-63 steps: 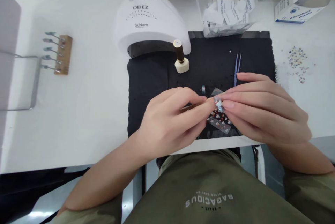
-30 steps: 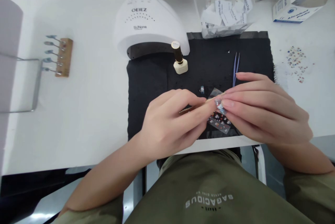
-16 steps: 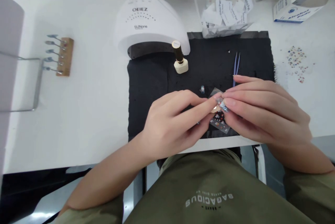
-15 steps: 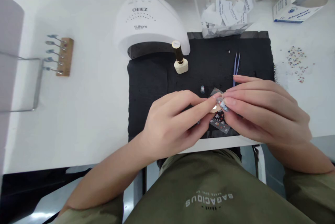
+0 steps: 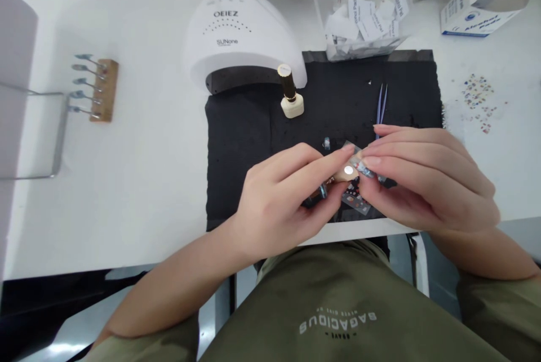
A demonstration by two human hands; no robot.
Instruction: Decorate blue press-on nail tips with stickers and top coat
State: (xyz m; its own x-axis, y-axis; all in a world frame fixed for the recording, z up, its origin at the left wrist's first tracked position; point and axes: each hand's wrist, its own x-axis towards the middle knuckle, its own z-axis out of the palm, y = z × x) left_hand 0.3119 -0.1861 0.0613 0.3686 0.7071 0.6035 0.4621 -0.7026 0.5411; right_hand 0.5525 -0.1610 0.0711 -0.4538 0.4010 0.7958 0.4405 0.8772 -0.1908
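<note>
My left hand (image 5: 283,198) is closed on a small beige piece (image 5: 344,173) with a white round spot, pinched between thumb and forefinger. Close on its right, my right hand (image 5: 426,176) pinches a small blue decorated nail tip (image 5: 364,170) against the end of that piece. Beneath both hands a clear sticker sheet (image 5: 357,202) with small coloured motifs lies on the black mat (image 5: 245,142). Another small bluish nail tip (image 5: 327,143) rests just above my left hand. The blue tweezers (image 5: 381,104) lie above my right hand, which hides their lower end.
A white lamp (image 5: 249,29) stands at the back, with a polish bottle (image 5: 292,104) before it. Behind the mat are a bag of alcohol pads (image 5: 366,23) and a box (image 5: 482,15). Small gems (image 5: 477,91) lie at right; a wooden holder (image 5: 105,91) stands at left.
My left fingers have shifted slightly, showing more of the beige piece and its white spot. The blue nail tip has turned and moved slightly right with my right fingertips.
</note>
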